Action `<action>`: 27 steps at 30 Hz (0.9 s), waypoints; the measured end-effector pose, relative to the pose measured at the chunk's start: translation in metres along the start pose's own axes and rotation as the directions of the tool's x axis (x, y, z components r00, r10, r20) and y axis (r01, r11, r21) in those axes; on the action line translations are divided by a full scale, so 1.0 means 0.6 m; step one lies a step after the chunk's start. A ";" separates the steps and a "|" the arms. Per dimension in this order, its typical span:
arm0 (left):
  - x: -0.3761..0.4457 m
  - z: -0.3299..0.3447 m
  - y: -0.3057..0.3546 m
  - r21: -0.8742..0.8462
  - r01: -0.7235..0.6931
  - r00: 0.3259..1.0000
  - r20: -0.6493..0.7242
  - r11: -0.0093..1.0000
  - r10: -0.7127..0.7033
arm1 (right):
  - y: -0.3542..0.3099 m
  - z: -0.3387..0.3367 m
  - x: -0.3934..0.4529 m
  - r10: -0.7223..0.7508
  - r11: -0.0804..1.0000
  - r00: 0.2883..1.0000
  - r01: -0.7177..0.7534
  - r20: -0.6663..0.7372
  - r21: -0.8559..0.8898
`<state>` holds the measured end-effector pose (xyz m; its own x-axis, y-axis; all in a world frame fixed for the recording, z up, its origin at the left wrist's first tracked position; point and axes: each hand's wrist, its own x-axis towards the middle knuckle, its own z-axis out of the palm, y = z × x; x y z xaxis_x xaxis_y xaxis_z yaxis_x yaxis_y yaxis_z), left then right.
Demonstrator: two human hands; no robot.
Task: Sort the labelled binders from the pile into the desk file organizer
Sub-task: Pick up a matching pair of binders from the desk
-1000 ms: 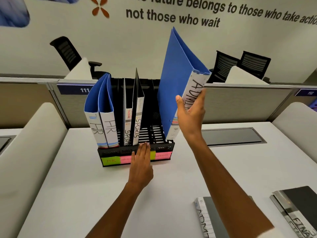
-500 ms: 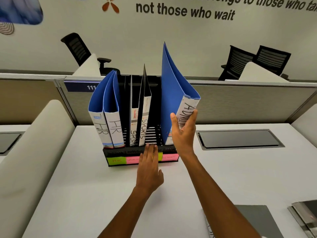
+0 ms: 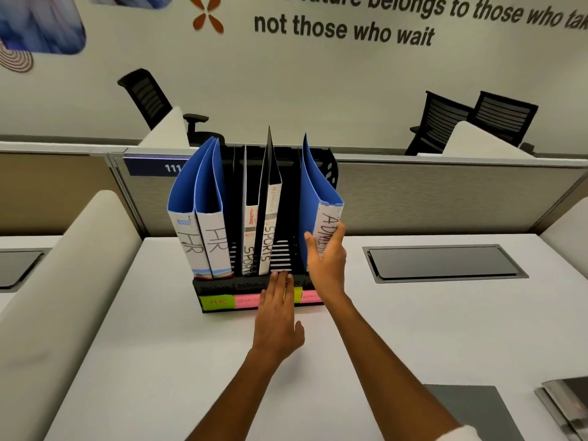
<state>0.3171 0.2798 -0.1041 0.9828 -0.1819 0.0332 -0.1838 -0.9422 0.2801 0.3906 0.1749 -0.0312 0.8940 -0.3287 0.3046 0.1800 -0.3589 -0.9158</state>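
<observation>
Two HR binders (image 3: 203,237) and two SPORTS binders (image 3: 259,237) stand slotted. Right hand (image 3: 327,262) grips the ADMIN binder (image 3: 321,211), nearly seated in the organizer's (image 3: 222,286) right slot; left hand (image 3: 276,310) lies flat, bracing its front. More binders (image 3: 563,405), probably unsorted, wait bottom right.

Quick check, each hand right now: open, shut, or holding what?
Left hand: open, straight fingers pressing the organizer front.
Right hand: holds the ADMIN binder by its spine.
</observation>
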 end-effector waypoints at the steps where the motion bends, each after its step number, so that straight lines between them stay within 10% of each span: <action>1: 0.000 -0.001 -0.001 0.003 -0.003 1.000 0.005 1.000 0.002 | 0.009 0.003 -0.005 0.012 1.000 1.000 -0.012 0.014 -0.028; 10: 0.002 -0.008 -0.004 0.037 -0.013 0.999 0.033 0.999 0.012 | 0.060 -0.015 -0.043 0.197 0.962 0.959 -0.149 0.205 -0.227; 20: -0.028 -0.013 -0.017 0.031 -0.075 0.996 -0.040 0.997 0.076 | 0.111 -0.118 -0.159 0.029 0.825 0.932 0.181 0.361 -0.535; 27: -0.094 0.001 0.024 -0.084 -0.131 0.991 -0.042 0.988 0.128 | 0.147 -0.214 -0.232 0.123 0.714 0.945 0.128 0.304 -0.689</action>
<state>0.2588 0.2761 -0.1024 0.9511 -0.2889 0.1092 -0.3088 -0.8834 0.3526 0.2295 0.0765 -0.1206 0.9914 -0.0897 0.0955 -0.0396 -0.8999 -0.4342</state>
